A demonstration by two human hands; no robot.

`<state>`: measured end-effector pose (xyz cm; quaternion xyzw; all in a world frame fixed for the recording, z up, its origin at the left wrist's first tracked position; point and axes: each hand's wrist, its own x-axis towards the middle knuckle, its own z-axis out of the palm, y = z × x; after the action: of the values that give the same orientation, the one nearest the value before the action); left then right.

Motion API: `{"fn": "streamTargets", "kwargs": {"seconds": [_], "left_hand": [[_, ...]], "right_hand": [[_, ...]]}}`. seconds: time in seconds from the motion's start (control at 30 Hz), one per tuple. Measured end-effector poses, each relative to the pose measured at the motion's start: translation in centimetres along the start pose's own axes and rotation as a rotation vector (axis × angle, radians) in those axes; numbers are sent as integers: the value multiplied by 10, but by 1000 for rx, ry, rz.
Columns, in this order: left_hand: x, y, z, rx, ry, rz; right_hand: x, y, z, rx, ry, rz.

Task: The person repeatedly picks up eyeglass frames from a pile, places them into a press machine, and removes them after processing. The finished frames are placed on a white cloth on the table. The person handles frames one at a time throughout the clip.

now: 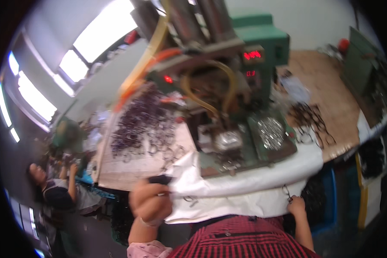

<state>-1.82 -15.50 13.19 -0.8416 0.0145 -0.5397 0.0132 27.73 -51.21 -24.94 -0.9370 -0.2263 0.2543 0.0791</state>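
Note:
My left hand (150, 201) is raised over the front left of the white cloth (253, 195), smeared by motion. Its fingers are closed, with a small black piece (160, 179) at their tips, whose kind I cannot make out. At the cloth's right end, my right hand (296, 204) pinches a thin dark looped piece (286, 191). Another small looped piece (190, 200) lies on the cloth near my left hand. Before me stands a green bench machine (262, 36) with red lit displays and yellow hoses. A shiny metal block (228, 140) sits under its head.
Many dark looped pieces (142, 120) are heaped on the board at left; more dark rings (310, 118) lie on the brown tabletop (339, 103) at right. Shiny small parts (270, 133) fill a spot beside the machine. A blue bin (329, 200) stands lower right. Another person (62, 193) sits far left.

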Motion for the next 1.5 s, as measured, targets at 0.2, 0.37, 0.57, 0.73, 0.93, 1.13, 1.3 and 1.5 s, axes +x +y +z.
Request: {"fn": "streamTargets", "kwargs": {"seconds": [0.2, 0.37, 0.57, 0.73, 0.93, 1.13, 1.3, 1.5], "left_hand": [[44, 27, 106, -326, -127, 226], [18, 1, 131, -183, -234, 179], [13, -23, 151, -285, -300, 266], [8, -22, 154, -321, -272, 174], [6, -27, 162, -363, -261, 187], [-5, -27, 150, -388, -285, 189], [-59, -33, 116, -214, -190, -117], [-74, -124, 39, 328, -363, -620]], "right_hand": [[-90, -71, -167, 183, 371, -249], [-47, -178, -211, 410, 718, -492], [29, -231, -204, 130, 898, -584], [53, -243, -220, 174, 895, -606], [62, -245, -220, 249, 855, -571], [71, -256, -214, -32, 817, -845], [79, -252, -209, 311, 846, -786], [49, -251, -216, 615, 699, -700]]}}
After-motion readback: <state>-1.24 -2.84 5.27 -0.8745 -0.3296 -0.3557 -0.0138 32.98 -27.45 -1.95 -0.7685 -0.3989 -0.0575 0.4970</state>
